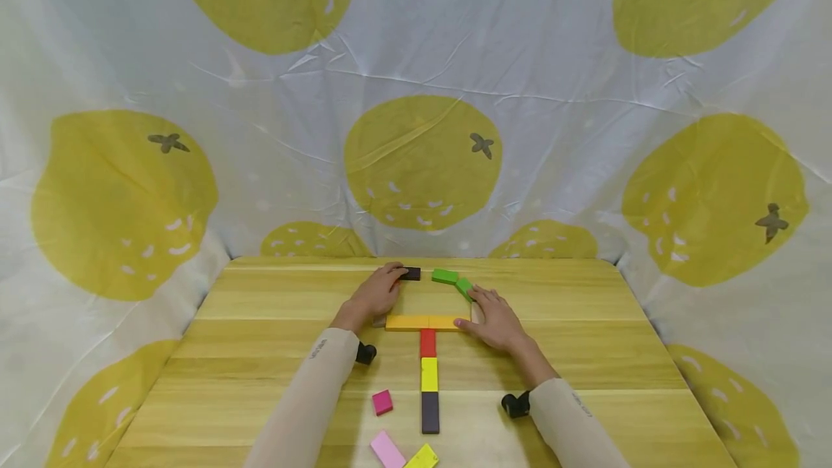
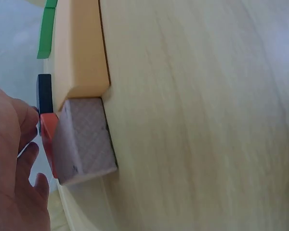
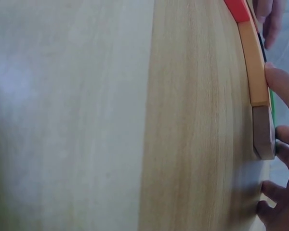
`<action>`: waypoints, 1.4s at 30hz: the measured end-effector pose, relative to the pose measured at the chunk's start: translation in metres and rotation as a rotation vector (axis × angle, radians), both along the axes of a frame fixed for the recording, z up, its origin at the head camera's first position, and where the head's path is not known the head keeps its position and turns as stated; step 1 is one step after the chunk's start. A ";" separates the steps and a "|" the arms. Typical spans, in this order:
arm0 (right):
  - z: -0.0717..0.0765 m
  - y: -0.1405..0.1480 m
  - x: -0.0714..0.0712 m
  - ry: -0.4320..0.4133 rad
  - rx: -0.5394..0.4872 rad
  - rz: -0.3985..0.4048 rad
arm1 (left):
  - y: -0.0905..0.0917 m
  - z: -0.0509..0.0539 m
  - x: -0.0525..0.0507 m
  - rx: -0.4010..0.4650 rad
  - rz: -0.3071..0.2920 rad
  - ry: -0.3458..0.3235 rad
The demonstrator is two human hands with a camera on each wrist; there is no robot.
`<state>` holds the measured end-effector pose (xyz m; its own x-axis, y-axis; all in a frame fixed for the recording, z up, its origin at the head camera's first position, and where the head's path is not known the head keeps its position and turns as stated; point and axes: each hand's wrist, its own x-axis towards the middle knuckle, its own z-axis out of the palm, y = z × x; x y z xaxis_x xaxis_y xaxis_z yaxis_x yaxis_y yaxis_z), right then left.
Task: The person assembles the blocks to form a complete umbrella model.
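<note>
My left hand (image 1: 380,291) is at the far left of a block outline, its fingertips holding the left end of a black block (image 1: 411,274). In the left wrist view, a red block (image 2: 48,139) and a brownish block (image 2: 86,139) lie beside that hand. On the right side, my right hand (image 1: 497,320) spreads its fingers along the outline, near the lower green block (image 1: 464,288). Its thumb touches an orange block (image 3: 254,67) in the right wrist view. Another brown block (image 3: 263,130) sits beside its fingers, which partly hide the blocks there.
A second green block (image 1: 445,276) lies right of the black one. Below the orange row runs a column of red (image 1: 427,343), yellow (image 1: 429,374) and dark (image 1: 430,412) blocks. Loose magenta (image 1: 382,403), pink (image 1: 388,449) and yellow (image 1: 422,457) blocks lie nearer on the wooden table (image 1: 260,352).
</note>
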<state>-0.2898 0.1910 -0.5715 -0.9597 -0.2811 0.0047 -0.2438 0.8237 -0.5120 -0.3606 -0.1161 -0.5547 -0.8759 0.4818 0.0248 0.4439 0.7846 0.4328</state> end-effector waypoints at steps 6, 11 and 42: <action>0.005 0.000 0.001 0.005 -0.004 -0.002 | -0.003 0.005 0.003 0.024 0.010 -0.025; 0.006 -0.001 0.000 0.009 -0.008 0.004 | -0.001 0.008 0.005 0.029 -0.006 -0.027; 0.003 -0.001 0.000 -0.022 -0.013 -0.008 | -0.004 0.001 0.006 0.001 -0.067 0.006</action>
